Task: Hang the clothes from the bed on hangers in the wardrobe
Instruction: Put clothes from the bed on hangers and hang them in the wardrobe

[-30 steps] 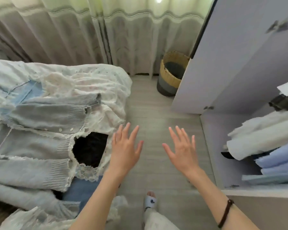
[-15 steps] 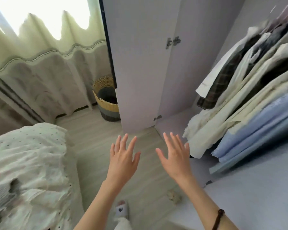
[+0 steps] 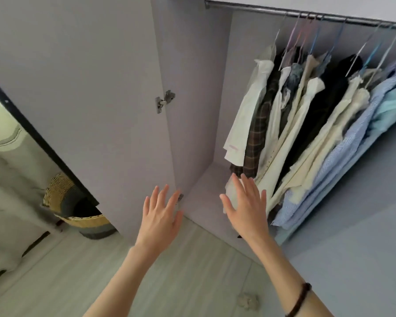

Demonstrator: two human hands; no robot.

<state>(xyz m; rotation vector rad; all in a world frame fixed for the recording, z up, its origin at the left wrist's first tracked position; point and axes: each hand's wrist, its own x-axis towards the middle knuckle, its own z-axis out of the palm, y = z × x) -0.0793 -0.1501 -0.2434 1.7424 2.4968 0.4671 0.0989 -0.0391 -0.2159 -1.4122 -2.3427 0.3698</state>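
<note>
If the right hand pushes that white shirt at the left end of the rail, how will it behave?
The white shirt looks thin and creased, so it is probably floppy and light, yielding to the right hand. It hangs from the rail, so it would likely swing or slide.

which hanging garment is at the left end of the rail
The white shirt, outermost on the rail, next to the empty stretch; the dark plaid garment hangs just right of it.

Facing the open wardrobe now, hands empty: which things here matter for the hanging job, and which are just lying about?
For the job:
- metal wardrobe rail
- coloured wire hangers
- row of hung shirts and jackets
- open left hand
- open right hand

Just lying about:
- woven straw basket
- crumpled grey wad on the floor
- pale curtain
</note>
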